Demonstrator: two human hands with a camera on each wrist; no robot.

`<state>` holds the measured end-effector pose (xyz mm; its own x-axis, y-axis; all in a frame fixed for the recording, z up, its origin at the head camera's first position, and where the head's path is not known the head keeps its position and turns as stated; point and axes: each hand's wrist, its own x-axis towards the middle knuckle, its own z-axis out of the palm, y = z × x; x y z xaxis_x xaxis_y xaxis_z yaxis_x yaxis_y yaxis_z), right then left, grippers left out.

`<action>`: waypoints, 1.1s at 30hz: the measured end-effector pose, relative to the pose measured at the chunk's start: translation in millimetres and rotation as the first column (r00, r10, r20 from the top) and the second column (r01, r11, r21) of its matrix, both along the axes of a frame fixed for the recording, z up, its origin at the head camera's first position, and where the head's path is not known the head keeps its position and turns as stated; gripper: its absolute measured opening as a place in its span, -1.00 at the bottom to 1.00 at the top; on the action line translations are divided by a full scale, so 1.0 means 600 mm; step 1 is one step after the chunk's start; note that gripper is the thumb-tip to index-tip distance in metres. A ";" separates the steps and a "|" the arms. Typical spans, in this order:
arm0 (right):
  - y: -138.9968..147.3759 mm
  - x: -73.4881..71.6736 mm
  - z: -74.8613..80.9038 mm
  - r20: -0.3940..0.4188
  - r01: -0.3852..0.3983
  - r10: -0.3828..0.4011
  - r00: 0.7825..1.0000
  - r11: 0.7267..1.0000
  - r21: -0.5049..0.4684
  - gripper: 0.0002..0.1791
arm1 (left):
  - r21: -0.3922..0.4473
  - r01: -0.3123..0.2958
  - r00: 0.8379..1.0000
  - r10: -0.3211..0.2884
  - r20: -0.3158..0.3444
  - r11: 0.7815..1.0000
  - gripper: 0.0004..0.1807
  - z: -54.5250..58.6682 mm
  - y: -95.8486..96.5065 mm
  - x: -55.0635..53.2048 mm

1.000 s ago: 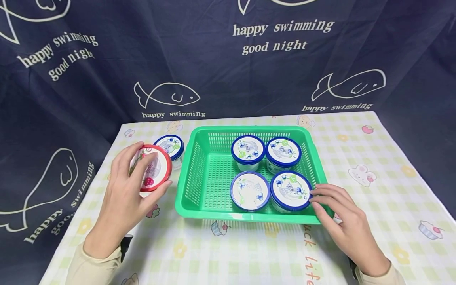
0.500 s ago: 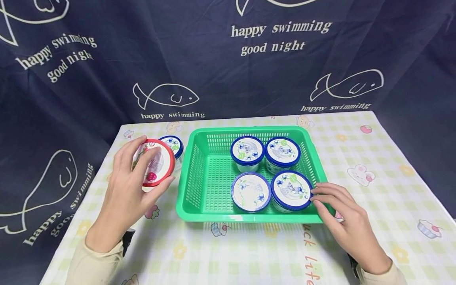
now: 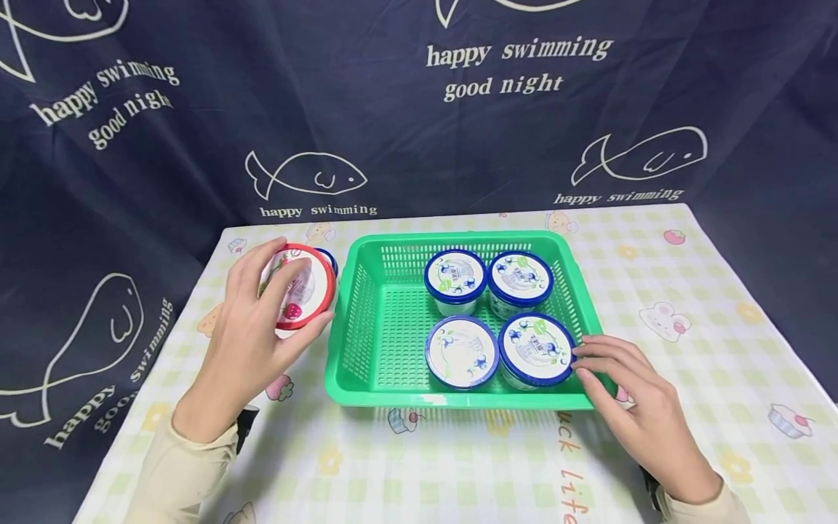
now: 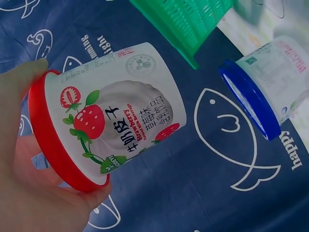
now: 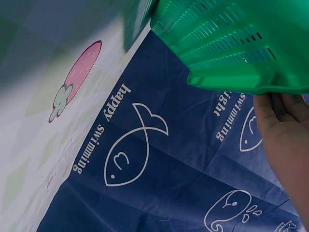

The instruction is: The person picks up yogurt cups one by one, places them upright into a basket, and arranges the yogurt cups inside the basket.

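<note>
My left hand [image 3: 245, 346] grips a strawberry milk cup [image 4: 120, 113] by its red lid, thumb on the near side and fingers on the far side. The cup is off the table, left of the green basket [image 3: 399, 346]. Behind it stands a blue-lidded cup [image 4: 285, 72], mostly hidden in the head view. Inside the basket, several blue-lidded blueberry cups [image 3: 537, 349] fill the right part. My right hand [image 3: 644, 407] rests over the basket's right front corner, its fingertips right at the nearest lid and not curled round anything.
Green slotted basket wall [image 5: 217, 43] rises beside the right hand. A pastel checked tablecloth [image 3: 419, 473] covers the table. Dark blue fish-print cloth [image 3: 419, 145] hangs behind the table and on both sides.
My left hand has carried the strawberry cup to the right and farther back, so it now covers most of the blue-lidded cup. My right hand has stayed at the basket corner.
</note>
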<state>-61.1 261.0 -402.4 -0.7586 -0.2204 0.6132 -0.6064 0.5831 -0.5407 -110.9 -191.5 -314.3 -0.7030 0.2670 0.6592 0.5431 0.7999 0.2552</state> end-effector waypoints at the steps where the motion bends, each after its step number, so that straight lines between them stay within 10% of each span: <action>1: 0.000 0.000 0.000 0.003 0.002 -0.002 1.000 1.000 0.003 -0.82 | 0.004 -0.003 1.000 0.003 -0.003 1.000 -0.32 0.001 0.000 -0.001; 33: 0.003 -0.002 -0.006 0.005 0.002 -0.002 1.000 1.000 -0.026 -0.78 | 0.045 0.077 0.997 -0.077 -0.010 0.996 -0.33 0.006 0.050 -0.040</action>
